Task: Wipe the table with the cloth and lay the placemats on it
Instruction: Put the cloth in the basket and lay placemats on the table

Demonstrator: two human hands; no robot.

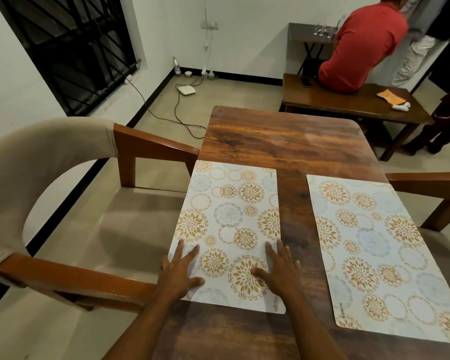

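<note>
The placemat point(231, 224) under your palms lies on the left side of the table point(283, 141), its long axis running away from you toward the far end. Both of your hands sit on its near short end. Your left hand point(181, 271) is flat and spread by the near left corner, and your right hand point(278, 268) is flat with fingers straight by the near right edge. Neither hand grips anything; they only press down.

The mat's left long edge runs right along the table's left edge, beside the chair point(151, 144), and it looks slightly skewed there. Any squaring-up is therefore probably a small turn from the near end, where both hands already are.

The second placemat point(374, 242) lies to your right, parallel to the first, with a strip of bare wood between them. Your right hand is the nearer one to it.

The far half of the table is bare wood, straight ahead of both hands, so another mat would probably go there. You have no cloth on this table. I cannot tell whether the orange piece point(390, 96) on the bench behind is one.
</note>
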